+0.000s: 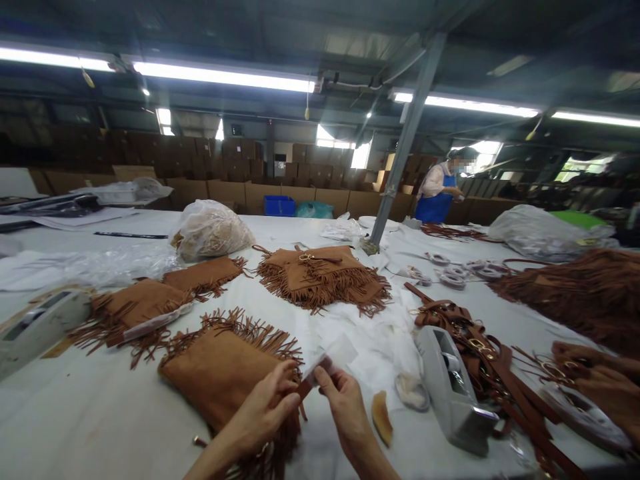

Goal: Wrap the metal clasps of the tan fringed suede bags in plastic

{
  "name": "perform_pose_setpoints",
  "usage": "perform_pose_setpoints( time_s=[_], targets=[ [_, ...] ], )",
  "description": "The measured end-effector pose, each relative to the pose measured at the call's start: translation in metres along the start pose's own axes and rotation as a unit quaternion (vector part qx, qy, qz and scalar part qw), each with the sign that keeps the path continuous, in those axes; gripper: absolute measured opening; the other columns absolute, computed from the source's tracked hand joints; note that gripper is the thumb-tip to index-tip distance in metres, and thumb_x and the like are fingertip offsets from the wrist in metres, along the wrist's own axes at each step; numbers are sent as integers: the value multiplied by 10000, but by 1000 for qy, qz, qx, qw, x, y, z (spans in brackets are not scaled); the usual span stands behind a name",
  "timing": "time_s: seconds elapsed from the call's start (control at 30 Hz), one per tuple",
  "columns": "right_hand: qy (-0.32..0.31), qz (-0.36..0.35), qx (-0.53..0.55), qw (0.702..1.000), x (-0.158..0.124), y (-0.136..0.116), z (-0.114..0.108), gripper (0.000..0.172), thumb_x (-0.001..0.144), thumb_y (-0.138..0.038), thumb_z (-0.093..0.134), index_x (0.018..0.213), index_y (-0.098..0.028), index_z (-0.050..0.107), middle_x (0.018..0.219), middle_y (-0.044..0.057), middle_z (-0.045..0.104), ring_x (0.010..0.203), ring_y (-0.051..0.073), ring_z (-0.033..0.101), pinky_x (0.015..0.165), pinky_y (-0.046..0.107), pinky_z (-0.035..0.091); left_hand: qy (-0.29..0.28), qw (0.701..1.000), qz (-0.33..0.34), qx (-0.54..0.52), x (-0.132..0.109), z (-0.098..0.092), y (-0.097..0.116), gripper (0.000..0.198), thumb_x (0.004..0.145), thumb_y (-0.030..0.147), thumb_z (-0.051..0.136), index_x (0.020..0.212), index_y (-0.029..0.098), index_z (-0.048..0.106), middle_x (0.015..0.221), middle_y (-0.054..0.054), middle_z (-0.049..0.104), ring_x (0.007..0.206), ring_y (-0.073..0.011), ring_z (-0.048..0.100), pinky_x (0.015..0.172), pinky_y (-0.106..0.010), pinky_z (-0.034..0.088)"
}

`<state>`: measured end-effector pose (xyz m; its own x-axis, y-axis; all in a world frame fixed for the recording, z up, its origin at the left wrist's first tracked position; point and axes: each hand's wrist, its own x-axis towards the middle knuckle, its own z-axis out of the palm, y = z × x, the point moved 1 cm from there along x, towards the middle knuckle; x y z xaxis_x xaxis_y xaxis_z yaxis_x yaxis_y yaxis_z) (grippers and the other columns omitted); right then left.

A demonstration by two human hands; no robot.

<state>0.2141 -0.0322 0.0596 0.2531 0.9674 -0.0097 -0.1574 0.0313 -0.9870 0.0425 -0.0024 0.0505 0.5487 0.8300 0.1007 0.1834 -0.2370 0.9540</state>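
Note:
A brown suede bag with fringe (220,370) lies on the white table (75,413) in front of me. My left hand (263,408) rests on its right edge, fingers closed on a small brown strap end (303,388). My right hand (345,403) pinches a small piece of thin white paper (333,357) against that same strap end. The two hands almost touch. A grey tape dispenser (447,387) stands just right of my right hand.
More fringed bags (320,275) lie further back and left. Brown straps with metal buckles (480,347) pile at the right, beside a heap of fringe (585,290). A plastic sack (210,230), tape rolls (453,277), a steel post (400,153) and a person in a blue apron (440,193) stand beyond.

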Motion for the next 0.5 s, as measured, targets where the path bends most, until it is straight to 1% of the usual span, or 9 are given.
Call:
perform_pose_setpoints(
  time_s=[0.03, 0.07, 0.1, 0.13, 0.2, 0.27, 0.33, 0.43, 0.5],
  targets=[
    [9, -11, 6, 1000, 4, -3, -2, 355, 684, -478, 722, 813, -147, 726, 744, 46, 697, 776, 212, 597, 761, 304, 453, -20, 998, -6, 52, -3, -6, -3, 334, 833, 310, 549, 1147, 197, 564, 907, -49, 654, 890, -226, 554, 813, -296, 380],
    [16, -19, 10, 1000, 9, -6, -4, 368, 687, -477, 720, 840, -143, 725, 761, 51, 702, 798, 217, 599, 783, 312, 452, -40, 994, -10, 100, -7, -11, -6, 220, 831, 314, 551, 1002, 205, 636, 877, -42, 651, 880, -230, 538, 799, -292, 371],
    [20, -25, 10, 999, 13, -8, -6, 380, 686, -477, 721, 857, -138, 723, 769, 55, 705, 813, 222, 601, 800, 318, 450, -58, 989, -9, 133, -11, -14, -10, 163, 837, 314, 539, 878, 208, 656, 828, -31, 645, 846, -224, 528, 773, -283, 366],
    [22, -30, 7, 999, 16, -11, -7, 394, 681, -479, 724, 868, -132, 722, 771, 59, 707, 819, 225, 603, 808, 322, 451, -74, 987, -9, 145, -14, -15, -13, 171, 851, 310, 515, 801, 206, 641, 783, -20, 636, 804, -212, 522, 741, -271, 364],
    [31, -37, 0, 999, 21, -15, -7, 425, 678, -492, 720, 887, -121, 717, 775, 64, 709, 823, 230, 608, 809, 330, 457, -82, 988, -16, 130, -17, -12, -19, 197, 880, 303, 462, 765, 200, 585, 751, -1, 621, 731, -181, 523, 679, -245, 362],
    [43, -47, -10, 998, 23, -16, -5, 446, 684, -507, 706, 892, -113, 711, 779, 67, 711, 816, 231, 614, 792, 329, 467, -70, 992, -29, 103, -16, -6, -25, 200, 900, 309, 422, 774, 198, 532, 733, 12, 605, 679, -157, 527, 637, -229, 363],
    [46, -50, -30, 997, 20, -10, 0, 445, 695, -516, 690, 871, -107, 708, 778, 73, 712, 788, 225, 619, 755, 318, 479, -56, 995, -34, 81, -12, 0, -30, 214, 913, 324, 396, 763, 202, 488, 693, 21, 587, 651, -148, 529, 629, -224, 370],
    [8, -30, -81, 996, 11, 15, 13, 433, 712, -517, 668, 808, -97, 707, 744, 82, 709, 722, 218, 625, 676, 302, 492, -39, 998, -34, 44, -3, 5, -36, 238, 927, 339, 361, 747, 209, 444, 608, 40, 542, 579, -134, 509, 601, -226, 375],
    [-26, -20, -105, 994, 4, 35, 24, 435, 721, -520, 651, 818, -99, 710, 738, 83, 710, 712, 225, 633, 654, 303, 501, -5, 999, -32, 28, 1, 6, -40, 250, 925, 353, 370, 735, 207, 442, 582, 46, 507, 549, -125, 477, 577, -228, 365]
  ],
)
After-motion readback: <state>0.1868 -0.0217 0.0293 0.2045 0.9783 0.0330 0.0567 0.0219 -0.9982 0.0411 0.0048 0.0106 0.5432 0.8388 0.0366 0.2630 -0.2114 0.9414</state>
